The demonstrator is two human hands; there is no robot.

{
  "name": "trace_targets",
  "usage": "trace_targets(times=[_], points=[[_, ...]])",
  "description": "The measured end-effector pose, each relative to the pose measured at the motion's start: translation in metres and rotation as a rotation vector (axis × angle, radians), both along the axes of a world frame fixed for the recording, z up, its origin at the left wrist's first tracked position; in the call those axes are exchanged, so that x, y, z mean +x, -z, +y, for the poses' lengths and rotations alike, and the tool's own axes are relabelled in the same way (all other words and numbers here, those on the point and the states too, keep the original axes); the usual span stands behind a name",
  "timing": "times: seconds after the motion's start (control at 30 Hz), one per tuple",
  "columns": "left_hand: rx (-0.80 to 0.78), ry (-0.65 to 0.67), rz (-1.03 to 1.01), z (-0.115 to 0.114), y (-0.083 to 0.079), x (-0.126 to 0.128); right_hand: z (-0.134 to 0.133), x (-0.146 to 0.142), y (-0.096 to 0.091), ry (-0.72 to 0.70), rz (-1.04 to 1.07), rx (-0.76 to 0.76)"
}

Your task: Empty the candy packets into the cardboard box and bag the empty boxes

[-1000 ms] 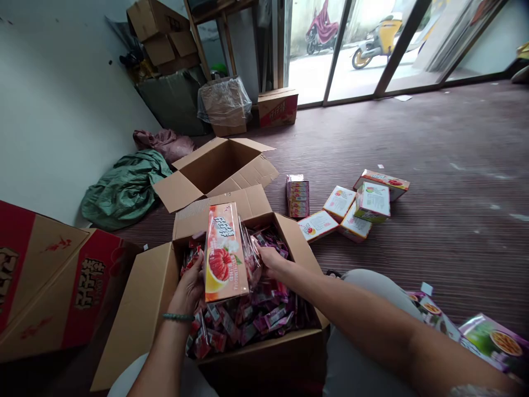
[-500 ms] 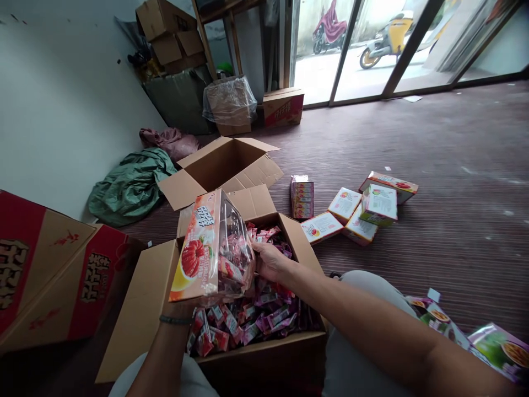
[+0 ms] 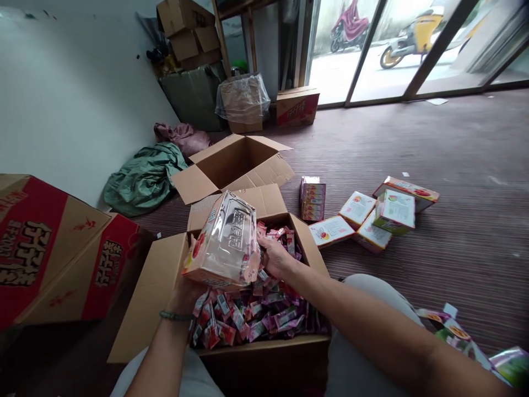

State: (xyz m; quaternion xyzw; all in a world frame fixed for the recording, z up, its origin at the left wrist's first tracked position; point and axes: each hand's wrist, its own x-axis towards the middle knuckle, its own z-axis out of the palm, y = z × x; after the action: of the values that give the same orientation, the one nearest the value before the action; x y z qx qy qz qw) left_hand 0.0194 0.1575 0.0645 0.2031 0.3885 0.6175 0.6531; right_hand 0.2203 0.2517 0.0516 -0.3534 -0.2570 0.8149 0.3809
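A snack display box (image 3: 223, 240) with a clear plastic window and printed fruit on its side is tilted over an open carton (image 3: 308, 242). My left hand (image 3: 185, 292) supports it from the lower left, the fingers mostly hidden behind it. My right hand (image 3: 275, 256) grips its right edge, near an orange flap. Through the window I see a pale inside and no clear packets. Below, a heap of small red and purple snack packets (image 3: 248, 317) fills the carton, which stands between my knees.
Behind stands an open empty carton (image 3: 235, 162). Red-and-brown cartons (image 3: 82, 242) are at the left. Several small boxes (image 3: 357, 208) and a stack of purple packs (image 3: 313, 199) lie on the floor to the right. A green sack (image 3: 142, 179) slumps by the wall.
The display box has been turned so its clear window faces up toward me. Packets visible through the window before no longer show. Both hands stay on it; the view has shifted left.
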Motion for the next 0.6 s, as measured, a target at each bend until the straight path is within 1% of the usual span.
trace_targets(times=[0.03,0.1,0.2,0.27,0.33,0.37,0.43,0.47,0.5,0.53,0.6], points=[[-0.037,0.015,0.006,-0.001,-0.005,-0.002,0.0,0.0,0.001,0.015,-0.012,0.015],[-0.087,0.055,0.058,-0.004,-0.014,-0.005,0.002,0.0,0.003,0.009,-0.037,0.112],[-0.061,0.038,0.225,-0.008,-0.02,-0.003,0.004,0.0,0.002,-0.026,-0.142,0.324],[-0.064,-0.012,0.353,-0.01,-0.023,0.001,0.006,0.002,0.0,-0.036,-0.275,0.505],[-0.06,-0.071,0.414,-0.011,-0.026,0.002,0.009,0.006,-0.002,-0.043,-0.439,0.711],[-0.046,-0.12,0.413,-0.011,-0.028,0.001,0.01,0.009,-0.002,-0.036,-0.545,0.815],[-0.017,-0.281,0.369,-0.011,-0.031,-0.007,0.014,0.014,0.005,0.009,-0.844,0.975],[-0.015,-0.371,0.339,-0.012,-0.033,-0.013,0.015,0.015,0.012,0.021,-1.013,1.0],[-0.019,-0.457,0.304,-0.013,-0.035,-0.019,0.016,0.015,0.02,0.001,-1.167,0.98],[-0.02,-0.536,0.261,-0.014,-0.036,-0.026,0.016,0.013,0.03,-0.061,-1.286,0.932],[-0.004,-0.665,0.161,-0.017,-0.039,-0.038,0.012,0.002,0.054,-0.261,-1.402,0.845]])
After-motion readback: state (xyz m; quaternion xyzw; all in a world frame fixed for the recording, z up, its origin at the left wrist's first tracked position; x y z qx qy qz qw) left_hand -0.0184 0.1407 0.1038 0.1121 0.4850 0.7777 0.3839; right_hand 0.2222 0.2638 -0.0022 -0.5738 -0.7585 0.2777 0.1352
